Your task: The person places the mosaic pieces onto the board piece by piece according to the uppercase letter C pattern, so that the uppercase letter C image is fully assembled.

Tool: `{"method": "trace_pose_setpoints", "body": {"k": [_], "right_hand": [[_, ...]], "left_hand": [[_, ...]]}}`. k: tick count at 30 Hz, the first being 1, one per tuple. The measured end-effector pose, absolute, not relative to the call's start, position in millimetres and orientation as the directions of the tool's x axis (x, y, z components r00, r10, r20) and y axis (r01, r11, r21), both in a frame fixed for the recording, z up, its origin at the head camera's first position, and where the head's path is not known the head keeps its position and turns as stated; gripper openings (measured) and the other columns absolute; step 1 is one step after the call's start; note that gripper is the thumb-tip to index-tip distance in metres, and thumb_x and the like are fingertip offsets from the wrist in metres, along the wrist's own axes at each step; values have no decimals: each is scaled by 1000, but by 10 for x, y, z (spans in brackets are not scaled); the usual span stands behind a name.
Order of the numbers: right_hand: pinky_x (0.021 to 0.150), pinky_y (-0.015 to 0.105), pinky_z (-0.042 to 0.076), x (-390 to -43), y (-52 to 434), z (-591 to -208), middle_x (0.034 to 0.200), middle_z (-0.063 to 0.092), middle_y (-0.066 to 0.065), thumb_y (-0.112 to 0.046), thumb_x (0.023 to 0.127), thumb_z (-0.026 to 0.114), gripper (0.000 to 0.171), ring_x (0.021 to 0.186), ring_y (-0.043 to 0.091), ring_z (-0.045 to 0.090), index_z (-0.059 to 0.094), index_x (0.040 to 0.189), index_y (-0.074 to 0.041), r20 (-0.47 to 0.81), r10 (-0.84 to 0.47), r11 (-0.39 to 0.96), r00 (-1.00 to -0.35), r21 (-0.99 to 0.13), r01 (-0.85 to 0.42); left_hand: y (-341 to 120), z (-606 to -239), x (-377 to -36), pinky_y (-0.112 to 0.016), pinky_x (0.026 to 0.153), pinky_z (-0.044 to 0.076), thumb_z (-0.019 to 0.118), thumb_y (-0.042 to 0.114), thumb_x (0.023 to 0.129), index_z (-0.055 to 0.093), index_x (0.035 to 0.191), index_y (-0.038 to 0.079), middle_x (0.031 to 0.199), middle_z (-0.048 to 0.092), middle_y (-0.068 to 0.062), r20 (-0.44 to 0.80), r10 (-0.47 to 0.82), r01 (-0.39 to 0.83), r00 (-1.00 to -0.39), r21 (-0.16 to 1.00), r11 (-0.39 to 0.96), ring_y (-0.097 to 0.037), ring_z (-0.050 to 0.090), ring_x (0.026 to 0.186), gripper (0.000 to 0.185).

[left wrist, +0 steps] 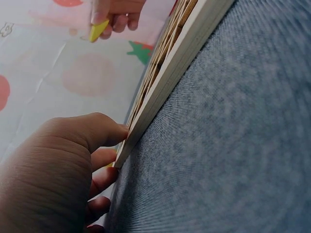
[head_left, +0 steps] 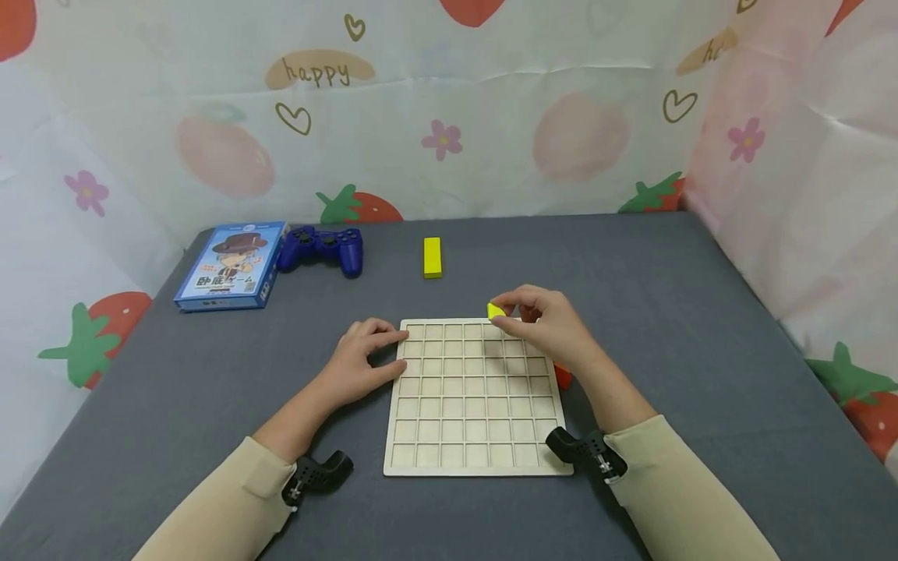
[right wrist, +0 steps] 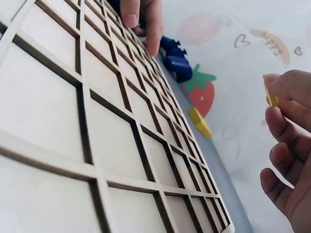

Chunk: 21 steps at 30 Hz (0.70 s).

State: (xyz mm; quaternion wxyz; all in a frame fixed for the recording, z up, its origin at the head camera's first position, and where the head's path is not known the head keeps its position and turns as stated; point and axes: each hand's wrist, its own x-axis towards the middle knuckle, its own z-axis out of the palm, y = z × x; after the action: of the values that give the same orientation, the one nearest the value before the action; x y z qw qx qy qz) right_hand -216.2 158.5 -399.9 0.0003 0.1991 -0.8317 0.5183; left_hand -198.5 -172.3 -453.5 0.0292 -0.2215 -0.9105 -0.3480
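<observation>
- My right hand (head_left: 550, 323): thumb + fingertips pinch a small yellow piece (head_left: 495, 311), held just above the far edge of the wooden grid board (head_left: 474, 460); remaining fingers curled under. Wrist view shows the piece edge-on between thumb and index.
- My left hand (head_left: 361, 362): rests on the table (head_left: 701, 327) at the board's left edge, near its far-left corner; fingers loosely bent, tips touching the board's rim, gripping nothing.
- Board: lies flat, centre of the grey table, between both hands; square cells, none filled as far as seen.
- Yellow block (head_left: 432, 257): lies on the table beyond the board, well apart from both hands.
- Blue game controller (head_left: 321, 248) + blue card box (head_left: 228, 266): far-left of table, side by side.
- Small red bit (head_left: 563, 377) shows under my right wrist; can't tell what it is.
</observation>
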Motion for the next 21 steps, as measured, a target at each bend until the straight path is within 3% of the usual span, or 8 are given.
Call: {"method": "trace_pose_setpoints", "body": {"k": [14,21], "right_hand": [[61,33,37,-2194,1569,-4111,93,67,1,-19,90,81,22,68,21,44,79,110,-10,30,-405,492,-914,-835,-245],[69,37,44,-2190,1540,-4171,92,66,0,-20,90,81,21,74,20,52,79,109,-11,8,-427,575,-904,-769,-278]], "left_hand": [[-1717,-4522,-1988,-50,95,33,77,22,91,68,137,9,128,58,-9,199,380,415,-903,626,660,-28,46,108,48],[-1721,-4526,-1986,-51,95,33,77,21,91,68,136,8,127,58,-10,204,380,419,-902,627,656,-29,46,108,48]]}}
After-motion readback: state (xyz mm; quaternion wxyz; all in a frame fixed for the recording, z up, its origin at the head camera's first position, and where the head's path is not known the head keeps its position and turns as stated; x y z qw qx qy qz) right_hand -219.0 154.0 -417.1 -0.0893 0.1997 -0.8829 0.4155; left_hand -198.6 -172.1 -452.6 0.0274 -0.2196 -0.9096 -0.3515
